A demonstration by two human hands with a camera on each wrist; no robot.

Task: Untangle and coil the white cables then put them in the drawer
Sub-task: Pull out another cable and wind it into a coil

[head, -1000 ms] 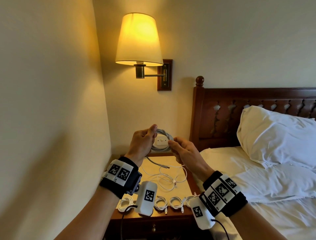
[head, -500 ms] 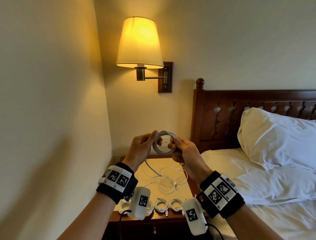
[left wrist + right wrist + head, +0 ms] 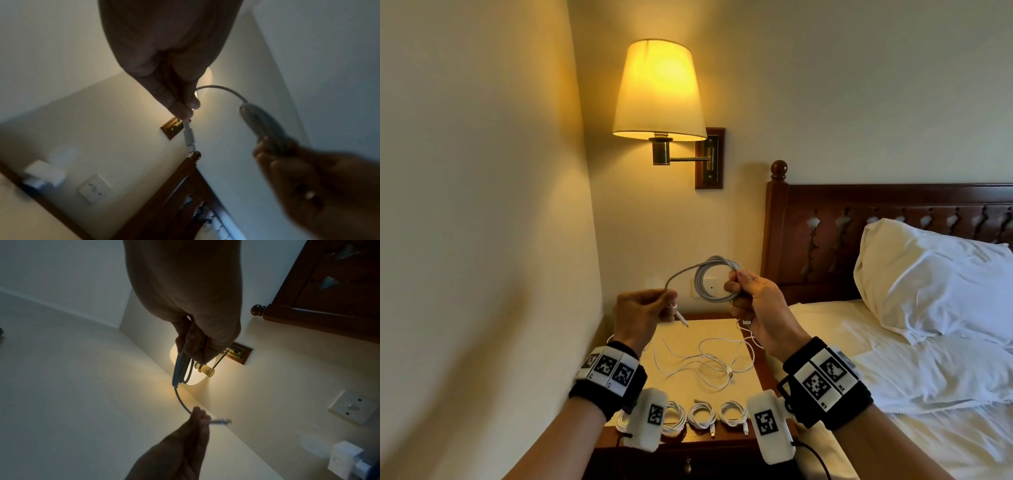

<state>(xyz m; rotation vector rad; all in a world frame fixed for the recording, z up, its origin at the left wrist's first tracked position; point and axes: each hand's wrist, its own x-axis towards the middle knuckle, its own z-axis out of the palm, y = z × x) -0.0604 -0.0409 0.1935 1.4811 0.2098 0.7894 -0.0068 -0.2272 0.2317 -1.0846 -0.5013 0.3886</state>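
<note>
The right hand [image 3: 755,301] is raised above the bench [image 3: 709,329], its grip curled round the right side of a coiled white braided cable [image 3: 717,279], holding the loops bunched together. One free length of that cable arcs out of the coil to the left and down to the left hand [image 3: 642,311], whose grip pinches it between thumb and fingertips just behind the end plug [image 3: 189,138]; the plug juts out below the fingers. The two hands are apart, with the arc of cable spanning the gap between them.

On the bench under the hands lies a loose tangle of thin white cable [image 3: 709,363], spread over the middle of the top. Along the near edge sits a row of small coiled white cables [image 3: 702,414], side by side, partly hidden by the wrist cameras. Below the near edge the dark wooden drawer front [image 3: 688,462] with its knob shows, pushed in.

A lit wall lamp [image 3: 659,92] hangs above the bench. To the right stand a carved wooden headboard [image 3: 859,219] and a bed with a white pillow [image 3: 935,281]. A wall socket [image 3: 94,188] sits on the far wall behind the coil.
</note>
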